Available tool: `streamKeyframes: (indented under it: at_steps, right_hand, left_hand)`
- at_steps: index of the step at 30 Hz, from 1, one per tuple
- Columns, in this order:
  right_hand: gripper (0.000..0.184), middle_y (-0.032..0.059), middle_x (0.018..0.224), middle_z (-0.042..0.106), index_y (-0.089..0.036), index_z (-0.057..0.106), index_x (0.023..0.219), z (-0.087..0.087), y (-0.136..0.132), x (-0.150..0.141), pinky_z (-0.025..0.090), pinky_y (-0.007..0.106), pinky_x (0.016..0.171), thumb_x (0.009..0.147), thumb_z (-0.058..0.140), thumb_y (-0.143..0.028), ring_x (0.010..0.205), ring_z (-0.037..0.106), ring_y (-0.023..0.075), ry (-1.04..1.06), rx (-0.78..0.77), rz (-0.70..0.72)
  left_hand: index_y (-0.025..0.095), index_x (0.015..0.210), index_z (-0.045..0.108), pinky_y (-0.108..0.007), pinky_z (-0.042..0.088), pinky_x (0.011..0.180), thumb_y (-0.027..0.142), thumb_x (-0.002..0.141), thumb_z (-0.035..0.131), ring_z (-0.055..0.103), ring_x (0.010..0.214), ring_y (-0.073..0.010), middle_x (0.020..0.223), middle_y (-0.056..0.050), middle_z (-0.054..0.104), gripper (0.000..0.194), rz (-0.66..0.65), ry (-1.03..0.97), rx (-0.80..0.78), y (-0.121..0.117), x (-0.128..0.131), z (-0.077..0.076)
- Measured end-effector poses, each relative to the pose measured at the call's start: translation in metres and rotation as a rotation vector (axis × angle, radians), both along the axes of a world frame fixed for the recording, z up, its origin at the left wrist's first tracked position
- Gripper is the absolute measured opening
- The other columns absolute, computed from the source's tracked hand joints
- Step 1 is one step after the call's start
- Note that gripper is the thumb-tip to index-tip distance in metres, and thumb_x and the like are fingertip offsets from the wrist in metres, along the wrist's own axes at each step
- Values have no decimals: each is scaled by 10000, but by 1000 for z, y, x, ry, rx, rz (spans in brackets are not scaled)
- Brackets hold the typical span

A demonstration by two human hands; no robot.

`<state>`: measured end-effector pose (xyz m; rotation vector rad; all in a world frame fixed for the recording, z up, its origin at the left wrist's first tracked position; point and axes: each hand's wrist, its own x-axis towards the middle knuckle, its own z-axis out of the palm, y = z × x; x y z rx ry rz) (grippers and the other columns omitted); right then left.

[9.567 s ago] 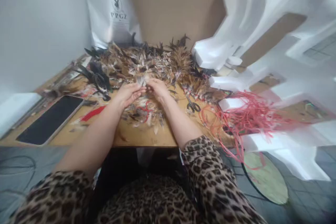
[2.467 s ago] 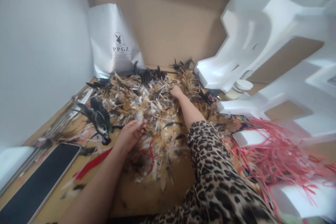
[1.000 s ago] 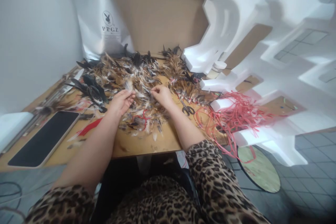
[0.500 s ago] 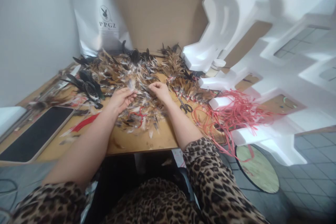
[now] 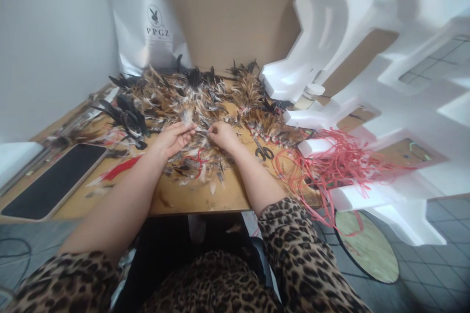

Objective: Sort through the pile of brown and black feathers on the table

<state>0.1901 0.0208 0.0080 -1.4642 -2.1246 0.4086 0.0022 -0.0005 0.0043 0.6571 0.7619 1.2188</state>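
My left hand (image 5: 176,139) is closed in a pinch, palm partly turned up, on a small bunch of pale feathers (image 5: 187,116) that point away from me. Just to its right, my right hand (image 5: 223,136) has thumb and fingertips pressed together; whatever is between them is too small to tell. Both hands are over a heap of loose brown and white feathers (image 5: 157,90) on the wooden table (image 5: 205,202). A bundle of long black feathers (image 5: 127,116) lies left of my left hand. Brown feather bunches (image 5: 246,89) lie beyond my right hand.
Black scissors (image 5: 263,153) lie right of my right forearm. Red ribbons (image 5: 341,161) tangle over white foam packing (image 5: 323,22) at the right. A phone (image 5: 55,181) and a red strip (image 5: 121,168) lie left. Behind stands a white bag (image 5: 141,0) against cardboard (image 5: 235,14).
My right hand has moved slightly closer to my left hand, its fingers curling in more. The left hand keeps its hold on the feathers. The whole view has shifted a little.
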Motion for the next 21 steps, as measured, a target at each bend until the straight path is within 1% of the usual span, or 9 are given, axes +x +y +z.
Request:
streamKeyframes:
  at_steps: [1, 3, 6, 9, 12, 15, 21]
  right_hand:
    - [111, 11, 748, 608, -186, 663, 755, 2, -2, -1, 389, 244, 677, 716, 571, -234, 702, 526, 128, -34, 41, 7]
    - [135, 22, 790, 600, -189, 659, 786, 6, -5, -1, 393, 246, 718, 762, 528, -213, 761, 535, 137, -34, 153, 32]
    - [182, 35, 884, 586, -191, 646, 885, 13, -12, -2, 391, 236, 754, 832, 479, -243, 835, 535, 136, 12, 329, 90]
    - [238, 56, 981, 569, -192, 636, 955, 18, -17, -2, 377, 235, 769, 882, 418, -254, 888, 520, 139, -44, 448, 167]
    - [266, 67, 1019, 560, -204, 633, 972, 19, -19, -3, 356, 247, 773, 904, 380, -254, 911, 498, 148, -164, 510, 224]
    - [281, 65, 1027, 559, -215, 633, 960, 19, -20, -4, 341, 258, 773, 916, 361, -269, 906, 482, 152, -253, 542, 246]
    - [321, 68, 1008, 563, -204, 638, 917, 19, -20, -9, 337, 267, 788, 929, 335, -312, 903, 470, 156, -281, 564, 288]
  left_hand:
    - [85, 762, 638, -139, 477, 468, 30, 722, 608, 633, 590, -90, 787, -84, 695, 74, 3, 3, -3, 0, 0, 0]
    - [89, 747, 631, -139, 472, 458, 28, 710, 622, 630, 579, -90, 776, -84, 693, 72, 9, 8, -12, 0, -1, 0]
    - [95, 736, 622, -139, 473, 456, 25, 696, 639, 633, 575, -93, 762, -84, 692, 82, -5, 6, -22, 1, -2, 1]
    - [94, 731, 617, -139, 480, 460, 25, 699, 634, 640, 582, -101, 764, -95, 696, 78, -48, 0, -37, 0, -2, 1]
    - [86, 755, 628, -140, 488, 465, 26, 712, 619, 642, 577, -104, 757, -107, 699, 75, -86, 17, -55, -1, -3, 1]
    - [79, 768, 641, -143, 491, 458, 33, 723, 612, 638, 554, -106, 731, -109, 697, 71, -108, 39, -67, -1, -3, 1]
    - [51, 767, 662, -141, 485, 437, 22, 724, 605, 633, 521, -105, 710, -111, 690, 77, -135, 93, -74, -1, -3, -1]
